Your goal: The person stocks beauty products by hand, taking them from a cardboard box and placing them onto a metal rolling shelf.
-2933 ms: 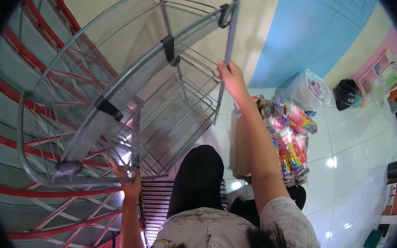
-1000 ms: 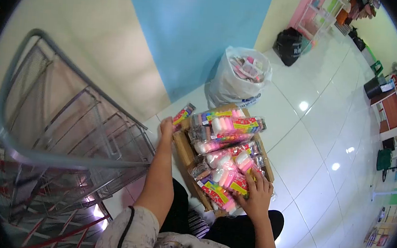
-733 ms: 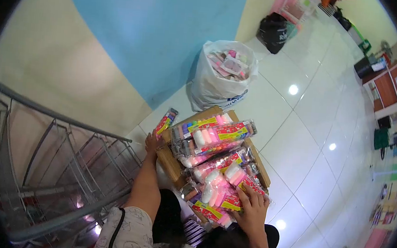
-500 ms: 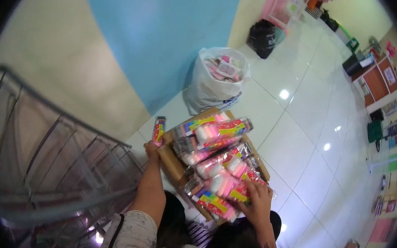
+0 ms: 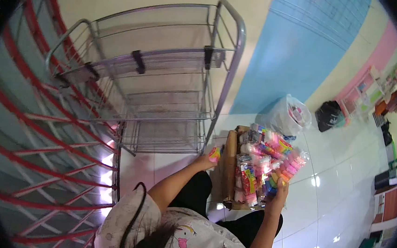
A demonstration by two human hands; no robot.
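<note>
A cardboard box (image 5: pixel 229 166) on the floor in front of me is heaped with clear packets of coloured sticks that look like modelling clay. Left of the box, my left hand (image 5: pixel 205 162) closes around one small yellow and pink packet (image 5: pixel 214 154). My right hand (image 5: pixel 277 194), at the box's right side, grips a clear packet of rainbow-coloured clay (image 5: pixel 288 168) and tilts it up over the pile. Other packets (image 5: pixel 249 180) with red and yellow labels lie beneath and beside it.
An empty grey wire rack (image 5: pixel 172 108) stands by the wall at left, near a red folding gate (image 5: pixel 42 158). Behind the box is a filled white plastic bag (image 5: pixel 278 114); a black bag (image 5: pixel 328 116) sits farther right on the tiled floor.
My view has swung left, bringing the rack and gate into sight. My right hand has lifted a rainbow packet from the pile. The left hand still holds its packet.
</note>
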